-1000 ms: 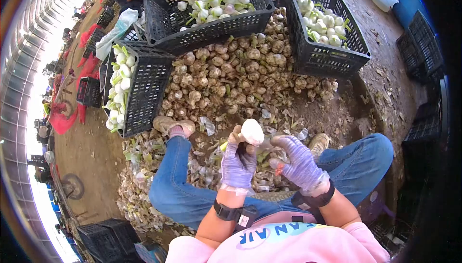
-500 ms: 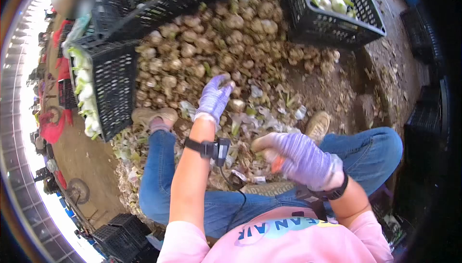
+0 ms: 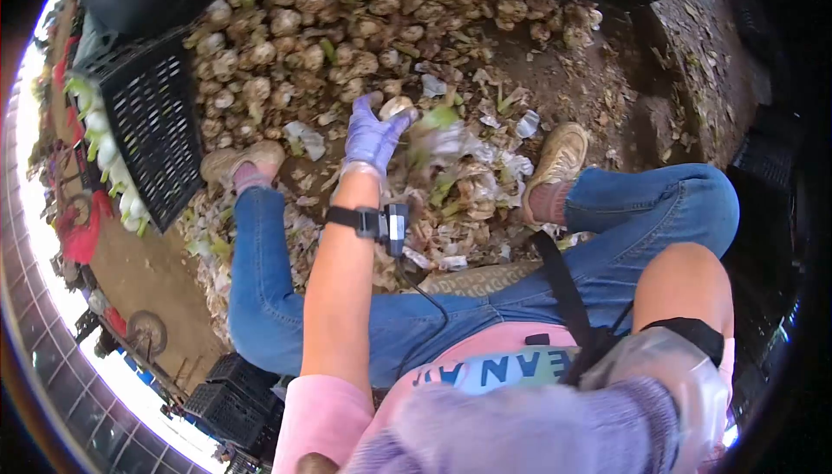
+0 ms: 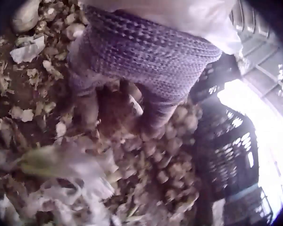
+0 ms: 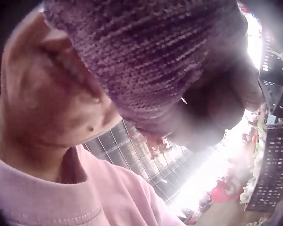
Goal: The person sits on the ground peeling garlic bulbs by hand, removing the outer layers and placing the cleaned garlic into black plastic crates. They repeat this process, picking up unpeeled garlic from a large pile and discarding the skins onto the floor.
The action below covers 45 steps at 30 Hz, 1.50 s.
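Upper centre, the purple-gloved left grip (image 3: 374, 134) clasps a round whitish garlic bulb (image 3: 396, 108), likely light, firm, best held by its sides; the right grip's (image 3: 529, 426) state is unclear.

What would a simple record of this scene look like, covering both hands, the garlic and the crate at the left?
left hand: purple-gloved, fingers at a garlic bulb; grip unclear
right hand: purple-gloved, raised near the face; contents unclear
garlic pile: many brownish bulbs, heaped
crate: black, slotted
pale bulbs: green-stemmed, along the crate's far side
scraps: papery, between the shoes
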{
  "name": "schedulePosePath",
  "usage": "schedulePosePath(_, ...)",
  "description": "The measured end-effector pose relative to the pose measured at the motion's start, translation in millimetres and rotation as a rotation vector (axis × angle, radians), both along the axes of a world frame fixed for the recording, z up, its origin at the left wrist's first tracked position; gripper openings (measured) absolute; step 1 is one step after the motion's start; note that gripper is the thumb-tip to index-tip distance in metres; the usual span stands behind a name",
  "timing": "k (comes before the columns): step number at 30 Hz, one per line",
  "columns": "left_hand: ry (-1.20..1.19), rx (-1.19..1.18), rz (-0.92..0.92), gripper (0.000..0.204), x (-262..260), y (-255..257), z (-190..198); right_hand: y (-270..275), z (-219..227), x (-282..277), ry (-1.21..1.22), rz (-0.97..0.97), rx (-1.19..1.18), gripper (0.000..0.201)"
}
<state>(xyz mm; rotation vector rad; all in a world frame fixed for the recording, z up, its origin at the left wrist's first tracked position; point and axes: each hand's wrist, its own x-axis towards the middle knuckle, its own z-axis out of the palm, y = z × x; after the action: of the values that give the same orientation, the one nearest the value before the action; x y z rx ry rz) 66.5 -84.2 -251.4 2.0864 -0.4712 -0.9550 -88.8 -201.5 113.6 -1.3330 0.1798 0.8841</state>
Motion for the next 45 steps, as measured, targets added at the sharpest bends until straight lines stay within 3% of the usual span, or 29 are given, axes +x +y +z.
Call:
schedulePosePath(1,-0.021,-0.001,0.011,0.061,-2.6,6.1,25.2,26.5,-16.5,12.9,-0.184,0.501,0.101,0.031)
schedulePosePath(2,0.233,-0.228,0.078,0.065,-7.1,12.5,52.3,39.1,-8.4,0.7,-0.200,0.508,0.090,0.031)
schedulePosePath(3,0.490,-0.456,0.138,0.068,-14.3,17.6,83.2,54.5,1.1,-20.0,-0.220,0.128,-0.095,0.035)
schedulePosePath(4,0.474,-0.469,0.134,0.068,-21.8,23.5,110.1,63.1,7.5,-37.6,-0.239,-0.255,-0.274,0.039)
schedulePosePath(6,0.627,-0.637,0.125,0.076,-33.9,33.9,154.6,60.9,0.1,-59.2,-0.404,-0.276,-0.392,0.039)
schedulePosePath(10,0.526,-0.814,0.166,0.080,-72.9,62.6,208.3,51.2,-53.1,-76.3,-0.986,-0.352,-0.790,0.041)
schedulePosePath(12,0.302,-0.753,0.059,0.079,-85.2,77.5,221.0,73.9,-93.4,-84.8,-0.507,-1.026,-0.235,0.032)
schedulePosePath(13,0.150,-0.777,-0.021,0.076,-90.2,83.8,221.0,80.3,-104.8,-84.1,-0.530,-1.025,-0.247,0.032)
schedulePosePath(14,0.000,-0.793,-0.095,0.072,-95.2,88.5,220.0,85.8,-113.2,-83.0,-0.476,-1.157,-0.112,0.030)
schedulePosePath(15,-0.304,-0.791,-0.170,0.076,-100.1,88.8,223.3,88.8,-117.2,-81.7,-0.420,-1.281,0.029,0.028)
schedulePosePath(16,-0.314,-0.800,-0.170,0.076,-103.4,91.6,225.4,91.3,-117.9,-81.4,-0.433,-1.278,0.027,0.028)
schedulePosePath(19,-0.670,-0.743,-0.320,0.066,-112.9,97.0,233.3,99.3,-114.2,-78.7,-0.325,-1.322,0.121,0.025)
schedulePosePath(24,-0.751,-0.762,-0.338,0.065,-120.4,99.6,232.5,100.5,-125.5,-78.8,-0.399,-1.340,0.223,0.027)
schedulePosePath(28,-0.720,-0.803,-0.386,0.065,-117.4,101.3,225.6,86.9,-120.8,-86.2,-0.287,-1.198,0.227,0.032)
schedulePosePath(31,-0.639,-0.739,-0.338,0.066,-118.3,104.1,225.8,82.8,-123.6,-87.3,-0.245,-1.179,0.298,0.030)
schedulePosePath(33,-0.001,-0.782,-0.102,0.069,-120.8,102.5,228.6,80.0,-125.4,-87.2,-0.291,-1.143,0.199,0.024)
schedulePosePath(34,0.001,-0.777,-0.103,0.069,-118.9,103.0,225.3,77.9,-127.0,-89.1,-0.287,-1.145,0.202,0.024)
schedulePosePath(36,0.912,-0.711,0.130,0.080,-112.9,103.4,217.1,72.3,-127.1,-91.3,-0.476,-0.884,-0.064,0.018)
schedulePosePath(37,0.989,-0.717,0.097,0.079,-114.9,101.0,216.4,71.2,-118.3,-90.1,-0.546,-0.896,0.049,0.018)
schedulePosePath(38,0.989,-0.717,0.100,0.079,-116.6,97.9,216.4,73.8,-122.6,-88.2,-0.544,-0.894,0.050,0.018)
schedulePosePath(40,0.907,-0.706,0.141,0.085,-119.2,92.7,217.5,81.2,-136.2,-86.0,-0.296,-1.116,0.167,0.022)
schedulePosePath(42,0.850,-0.704,0.191,0.084,-121.0,92.0,218.8,84.6,-137.5,-82.1,-0.287,-1.125,0.066,0.027)
schedulePosePath(44,0.521,-0.688,0.201,0.085,-124.4,90.6,219.6,91.1,-137.2,-78.2,-0.378,-1.281,0.154,0.028)
schedulePosePath(45,0.503,-0.718,0.179,0.085,-125.3,91.8,220.2,90.4,-137.4,-78.1,-0.377,-1.282,0.155,0.028)
